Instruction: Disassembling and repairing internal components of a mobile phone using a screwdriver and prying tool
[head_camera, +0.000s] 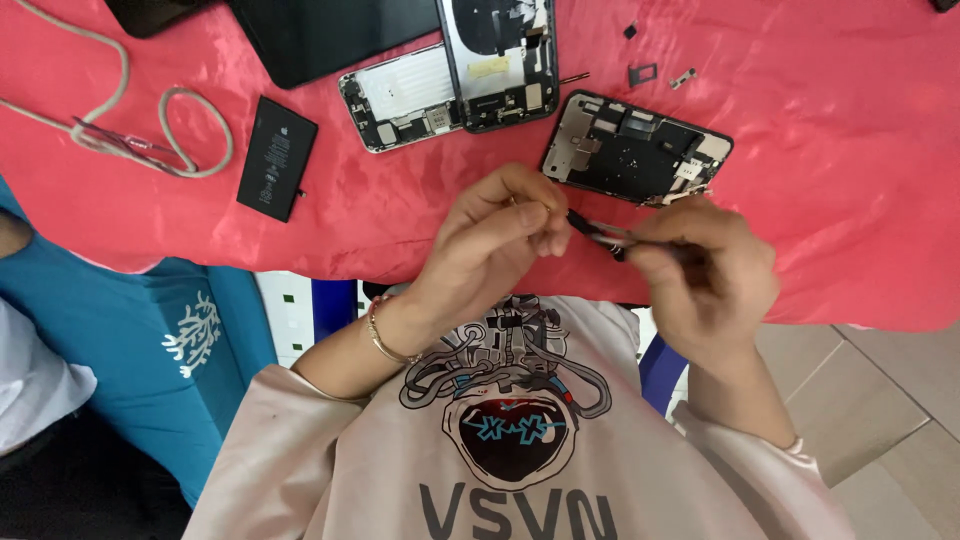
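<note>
My left hand (497, 235), with a thin bracelet at the wrist, pinches one end of a small dark part (585, 224) between thumb and fingertips. My right hand (705, 270) grips slim tweezers (628, 240) whose tips meet that part. Both hands hover close together over the near edge of a red cloth (840, 190), just in front of an opened black phone body (636, 147) with its insides showing.
Further back lie an opened silver phone frame (400, 97) and a dark phone shell (498, 60). A black flat battery (276, 157) lies at the left near a looped beige cable (180, 130). Small loose parts (642, 73) sit at the back. A teal bag (150, 340) is on the left.
</note>
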